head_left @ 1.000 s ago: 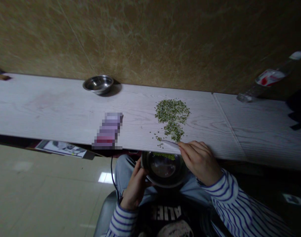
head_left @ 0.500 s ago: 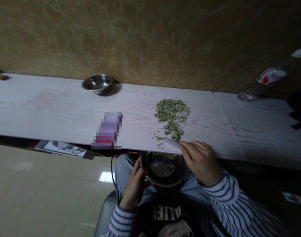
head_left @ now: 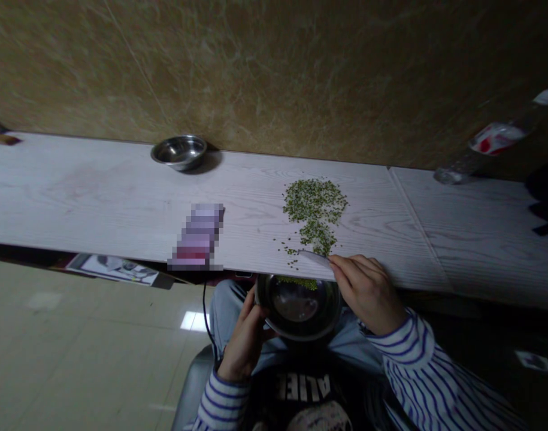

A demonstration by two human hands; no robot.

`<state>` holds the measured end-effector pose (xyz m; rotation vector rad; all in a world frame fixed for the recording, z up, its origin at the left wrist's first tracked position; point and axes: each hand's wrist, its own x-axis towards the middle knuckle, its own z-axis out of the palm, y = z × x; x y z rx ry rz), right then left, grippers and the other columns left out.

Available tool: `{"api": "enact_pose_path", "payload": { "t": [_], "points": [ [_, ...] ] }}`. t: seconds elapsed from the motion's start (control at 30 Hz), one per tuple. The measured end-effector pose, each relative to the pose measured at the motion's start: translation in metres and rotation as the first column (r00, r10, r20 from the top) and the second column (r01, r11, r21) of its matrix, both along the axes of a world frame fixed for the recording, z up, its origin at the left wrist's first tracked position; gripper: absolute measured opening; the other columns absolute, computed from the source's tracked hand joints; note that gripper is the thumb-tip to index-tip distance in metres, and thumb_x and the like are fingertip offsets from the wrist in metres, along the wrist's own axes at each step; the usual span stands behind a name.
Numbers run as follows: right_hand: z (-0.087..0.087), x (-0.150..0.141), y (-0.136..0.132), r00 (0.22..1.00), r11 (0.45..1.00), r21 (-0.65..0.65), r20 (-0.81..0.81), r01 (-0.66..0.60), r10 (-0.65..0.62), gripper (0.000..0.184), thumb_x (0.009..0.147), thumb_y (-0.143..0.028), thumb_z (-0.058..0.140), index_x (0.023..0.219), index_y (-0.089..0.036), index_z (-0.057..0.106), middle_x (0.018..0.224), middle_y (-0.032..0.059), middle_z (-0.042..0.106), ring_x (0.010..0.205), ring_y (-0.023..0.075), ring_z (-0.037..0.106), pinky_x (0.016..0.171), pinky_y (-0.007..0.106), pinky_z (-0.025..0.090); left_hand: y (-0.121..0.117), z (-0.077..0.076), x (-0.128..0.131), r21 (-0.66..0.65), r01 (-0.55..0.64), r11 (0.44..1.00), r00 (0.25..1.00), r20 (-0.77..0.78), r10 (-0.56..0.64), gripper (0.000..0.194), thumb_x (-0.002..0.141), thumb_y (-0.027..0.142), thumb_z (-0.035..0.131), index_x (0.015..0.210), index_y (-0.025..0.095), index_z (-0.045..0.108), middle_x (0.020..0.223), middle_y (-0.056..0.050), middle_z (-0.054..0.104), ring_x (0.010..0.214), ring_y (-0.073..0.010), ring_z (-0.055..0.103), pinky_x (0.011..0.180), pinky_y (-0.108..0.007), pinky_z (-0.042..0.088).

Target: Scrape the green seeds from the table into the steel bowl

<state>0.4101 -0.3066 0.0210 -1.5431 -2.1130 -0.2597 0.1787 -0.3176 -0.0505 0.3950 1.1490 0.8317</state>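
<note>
- Left hand [head_left: 244, 341]: partly closed about the left side of the metal bowl [head_left: 300, 333]; some fingers hidden.
- Right hand [head_left: 368, 293]: thumb and fingers pinched on a thin pale card [head_left: 317, 261].
- Card at the near edge of the table [head_left: 247, 233], beside scattered green grains [head_left: 314, 200]; bowl below that edge.
- Risk (judged): grains could reach the floor [head_left: 98, 335] if the bowl sags from the edge, or scatter if the card flexes.
- Card's long axis slants to the near edge; free tip points left, slightly toward the far edge.
</note>
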Motion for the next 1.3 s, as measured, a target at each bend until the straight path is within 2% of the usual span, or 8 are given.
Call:
{"api": "enact_pose_path", "payload": {
  "t": [0.17, 0.37, 0.67, 1.0, 1.17, 1.3],
  "points": [
    [0.001, 0.001, -0.003, 0.999, 0.998, -0.054, -0.016, -0.032, 0.032, 0.018, 0.098, -0.015, 0.05, 0.102, -0.015, 0.068, 0.083, 0.0072, 0.074, 0.076, 0.019, 0.064, 0.071, 0.033, 0.042, 0.0, 0.001, 0.0, 0.011, -0.003, 1.0, 1.0, 0.005, 0.003, 0.077, 0.072, 0.026, 0.063, 0.147, 0.031, 0.044, 0.118, -0.006, 0.064, 0.088, -0.0208, 0.056, 0.06, -0.028, 0.049],
    [0.001, 0.003, 0.004, 0.999, 1.0, -0.011, -0.022, -0.028, 0.027, 0.018, 0.097, -0.015, 0.052, 0.104, -0.013, 0.068, 0.085, 0.0081, 0.074, 0.079, 0.0198, 0.066, 0.073, 0.033, 0.043, -0.001, 0.003, 0.0, -0.001, -0.002, 1.0, 1.0, 0.004, 0.002, 0.074, 0.074, 0.026, 0.064, 0.146, 0.032, 0.046, 0.124, -0.006, 0.064, 0.094, -0.0216, 0.057, 0.064, -0.028, 0.049],
    [0.001, 0.002, 0.0, 0.998, 0.997, -0.056, -0.03, -0.062, 0.06, 0.018, 0.096, -0.012, 0.052, 0.105, -0.016, 0.067, 0.084, 0.0062, 0.074, 0.08, 0.0192, 0.065, 0.074, 0.033, 0.041, 0.001, 0.005, 0.001, -0.006, -0.013, 1.0, 1.0, -0.004, 0.013, 0.076, 0.07, 0.022, 0.062, 0.144, 0.03, 0.049, 0.104, -0.004, 0.067, 0.083, -0.019, 0.057, 0.058, -0.024, 0.045],
    [0.003, -0.007, 0.0, 0.996, 0.996, -0.04, -0.03, -0.086, 0.084, 0.016, 0.096, -0.011, 0.053, 0.101, -0.015, 0.067, 0.083, 0.0067, 0.073, 0.078, 0.0194, 0.064, 0.071, 0.033, 0.04, 0.0, 0.005, 0.001, 0.003, 0.007, 1.0, 1.0, 0.0, -0.007, 0.074, 0.072, 0.024, 0.061, 0.144, 0.031, 0.047, 0.12, -0.005, 0.065, 0.086, -0.0189, 0.057, 0.059, -0.027, 0.047],
    [0.001, -0.011, 0.001, 0.998, 0.997, -0.051, -0.027, -0.064, 0.063, 0.017, 0.096, -0.012, 0.051, 0.101, -0.016, 0.067, 0.085, 0.0069, 0.073, 0.079, 0.0193, 0.064, 0.071, 0.033, 0.041, 0.001, 0.004, -0.001, -0.001, -0.01, 1.0, 1.0, 0.01, 0.01, 0.074, 0.071, 0.023, 0.063, 0.143, 0.03, 0.048, 0.118, -0.006, 0.065, 0.086, -0.0188, 0.058, 0.06, -0.026, 0.047],
    [0.002, -0.015, 0.0, 0.995, 0.994, -0.061, -0.036, -0.096, 0.094, 0.018, 0.095, -0.01, 0.052, 0.103, -0.016, 0.067, 0.085, 0.0058, 0.074, 0.081, 0.0189, 0.064, 0.072, 0.033, 0.041, 0.002, 0.006, -0.002, -0.001, -0.015, 1.0, 1.0, 0.012, 0.015, 0.076, 0.071, 0.023, 0.064, 0.144, 0.03, 0.047, 0.119, -0.006, 0.066, 0.089, -0.0202, 0.059, 0.061, -0.025, 0.047]
  ]
}}
